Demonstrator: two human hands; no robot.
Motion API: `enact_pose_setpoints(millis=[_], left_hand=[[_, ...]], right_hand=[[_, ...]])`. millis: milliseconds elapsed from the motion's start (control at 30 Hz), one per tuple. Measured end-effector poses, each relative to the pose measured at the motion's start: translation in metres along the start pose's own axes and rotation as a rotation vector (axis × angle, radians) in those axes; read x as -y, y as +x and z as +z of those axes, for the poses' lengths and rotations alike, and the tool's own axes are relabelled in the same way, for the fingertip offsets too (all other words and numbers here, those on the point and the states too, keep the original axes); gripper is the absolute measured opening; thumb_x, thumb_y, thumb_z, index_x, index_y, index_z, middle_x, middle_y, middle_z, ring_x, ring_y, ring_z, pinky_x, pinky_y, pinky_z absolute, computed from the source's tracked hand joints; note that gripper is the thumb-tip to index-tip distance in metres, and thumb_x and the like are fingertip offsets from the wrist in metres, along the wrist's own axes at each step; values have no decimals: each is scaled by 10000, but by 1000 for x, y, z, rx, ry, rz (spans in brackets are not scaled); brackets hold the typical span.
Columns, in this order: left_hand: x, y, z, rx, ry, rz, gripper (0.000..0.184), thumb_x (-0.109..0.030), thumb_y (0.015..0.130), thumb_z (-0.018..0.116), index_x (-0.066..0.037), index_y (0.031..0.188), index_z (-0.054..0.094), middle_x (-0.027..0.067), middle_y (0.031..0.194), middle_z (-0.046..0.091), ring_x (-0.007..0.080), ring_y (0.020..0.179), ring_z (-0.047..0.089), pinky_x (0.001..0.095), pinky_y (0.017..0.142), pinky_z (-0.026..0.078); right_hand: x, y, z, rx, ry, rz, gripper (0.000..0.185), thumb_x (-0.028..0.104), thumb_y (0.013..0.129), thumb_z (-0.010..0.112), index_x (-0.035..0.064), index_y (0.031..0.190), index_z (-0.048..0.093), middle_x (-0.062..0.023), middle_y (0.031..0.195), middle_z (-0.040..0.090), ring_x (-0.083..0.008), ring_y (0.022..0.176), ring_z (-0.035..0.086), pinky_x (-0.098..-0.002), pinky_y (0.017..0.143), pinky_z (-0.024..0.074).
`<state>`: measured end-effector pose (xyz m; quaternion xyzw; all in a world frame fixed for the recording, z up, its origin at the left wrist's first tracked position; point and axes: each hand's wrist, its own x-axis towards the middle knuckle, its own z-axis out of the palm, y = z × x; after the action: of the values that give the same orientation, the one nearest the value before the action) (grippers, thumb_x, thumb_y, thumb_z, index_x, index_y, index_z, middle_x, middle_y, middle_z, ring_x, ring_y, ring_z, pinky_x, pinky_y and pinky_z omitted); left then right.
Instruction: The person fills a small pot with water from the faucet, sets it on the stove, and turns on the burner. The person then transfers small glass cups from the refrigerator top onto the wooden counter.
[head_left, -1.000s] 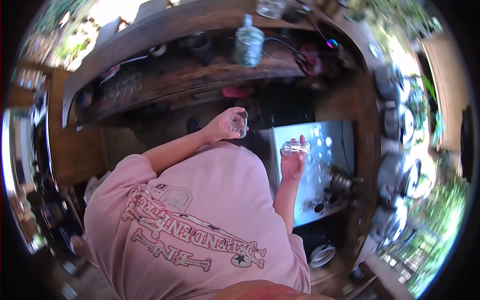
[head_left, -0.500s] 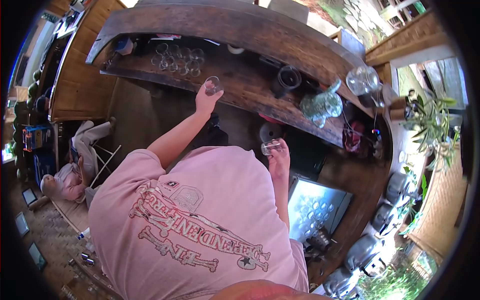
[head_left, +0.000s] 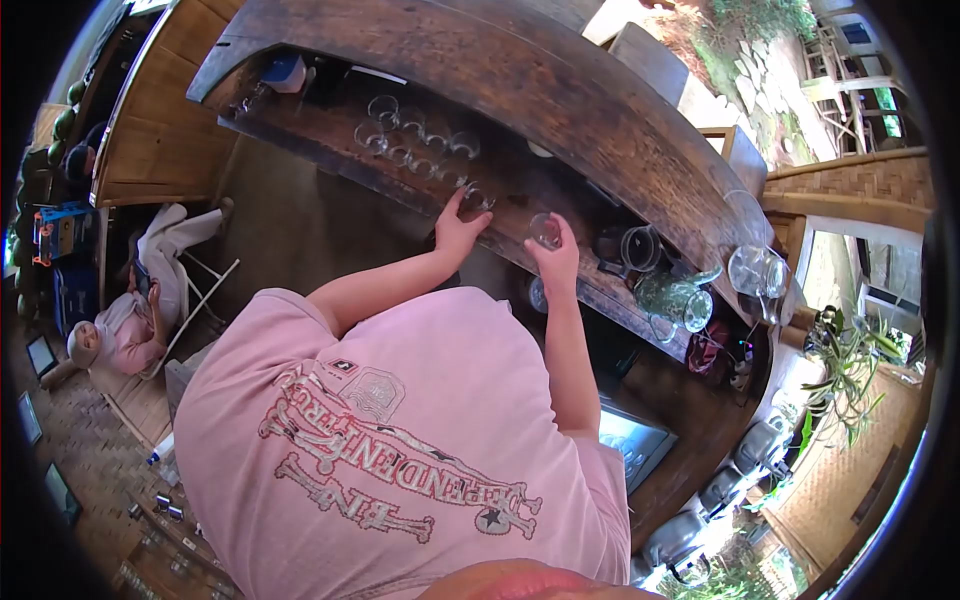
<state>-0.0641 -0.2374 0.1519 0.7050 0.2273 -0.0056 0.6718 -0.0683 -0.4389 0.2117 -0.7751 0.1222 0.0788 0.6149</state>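
Observation:
My left hand [head_left: 461, 226] is at the lower wooden shelf [head_left: 335, 150], its fingers wrapped round a clear glass [head_left: 477, 197] beside the front of the glass group. Another clear glass [head_left: 545, 231] is gripped in my right hand [head_left: 557, 256], just to the right and over the shelf's front edge. Several clear glasses [head_left: 399, 154] stand in rows on the shelf, left of and beyond my left hand.
A dark container [head_left: 637, 247] and a green glass jug [head_left: 676, 302] stand right of my hands. A round glass jar [head_left: 757, 270] is on the curved counter [head_left: 520, 60]. A seated person [head_left: 130, 330] is at the left.
The view has swung from the bright surface with glasses to the shelf. My left hand has reached the shelf with its glass. My right hand has moved up beside it, still holding its glass.

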Motion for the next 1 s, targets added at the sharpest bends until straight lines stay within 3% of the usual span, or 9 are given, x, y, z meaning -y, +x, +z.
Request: enact_pose_setpoints(millis=[33, 67, 300, 367, 400, 467, 600, 767, 1000], left_hand=[[-9, -5, -3, 72, -213, -150, 785, -102, 821, 805, 5, 1485, 401, 159, 1183, 690, 182, 1065, 678, 291, 908, 532], [-17, -8, -7, 110, -186, -166, 814, -72, 850, 776, 16, 1516, 316, 178, 1221, 661, 179, 1095, 665, 291, 904, 543], [-7, -7, -32, 93, -217, -159, 668, -87, 896, 737, 26, 1455, 390, 148, 1279, 618, 197, 1139, 643, 312, 916, 541], [-4, 3, -41, 318, -353, -517, 560, -140, 931, 707, 19, 1407, 458, 133, 1275, 622, 196, 1143, 640, 303, 943, 522], [-7, 5, -43, 313, -355, -519, 560, -140, 931, 707, 19, 1407, 458, 133, 1275, 622, 196, 1143, 640, 303, 943, 522], [-11, 8, -48, 601, -292, -521, 516, -189, 955, 677, 9, 1396, 495, 109, 1317, 611, 182, 1155, 632, 301, 969, 502], [-17, 14, -44, 657, -342, -527, 515, -194, 959, 663, -1, 1408, 503, 92, 1352, 602, 167, 1171, 621, 308, 985, 486], [-12, 18, -43, 683, -359, -487, 536, -208, 960, 658, -13, 1430, 490, 72, 1355, 611, 164, 1183, 615, 311, 1003, 466], [-13, 22, -42, 697, -359, -492, 494, -198, 961, 655, -27, 1402, 514, 66, 1345, 614, 164, 1175, 618, 305, 992, 463]], right_hand=[[0, 11, 6, -12, -97, -26, 702, -10, 705, 815, 46, 1360, 570, -104, 1242, 627, -182, 1123, 591, -312, 940, 510], [0, 20, 16, -12, -43, -30, 717, 23, 687, 831, 49, 1357, 579, -107, 1237, 641, -167, 1047, 623, -304, 881, 524], [3, 38, 45, 87, -116, 55, 751, 49, 690, 836, 47, 1385, 552, -119, 1236, 661, -161, 937, 660, -307, 804, 542], [1, 45, 49, 79, -142, 63, 763, 60, 691, 835, 61, 1396, 543, -134, 1230, 665, -181, 939, 672, -318, 802, 550], [-1, 51, 50, 84, -144, 65, 763, 60, 691, 835, 61, 1396, 543, -134, 1230, 665, -181, 939, 672, -318, 802, 550], [-4, 68, 52, 14, -325, -122, 761, 52, 693, 819, 74, 1400, 538, -151, 1227, 668, -206, 924, 686, -329, 809, 556], [-2, 111, 62, 72, -383, -151, 767, 43, 701, 798, 83, 1417, 525, -147, 1243, 670, -212, 927, 689, -327, 820, 557], [26, 134, 75, 408, -274, -20, 756, 11, 754, 711, 95, 1470, 483, -114, 1319, 656, -189, 950, 681, -315, 851, 544], [-8, 143, 75, 372, -209, -75, 716, -48, 803, 512, 44, 1507, 418, -184, 1367, 620, -210, 1007, 681, -310, 916, 521]])
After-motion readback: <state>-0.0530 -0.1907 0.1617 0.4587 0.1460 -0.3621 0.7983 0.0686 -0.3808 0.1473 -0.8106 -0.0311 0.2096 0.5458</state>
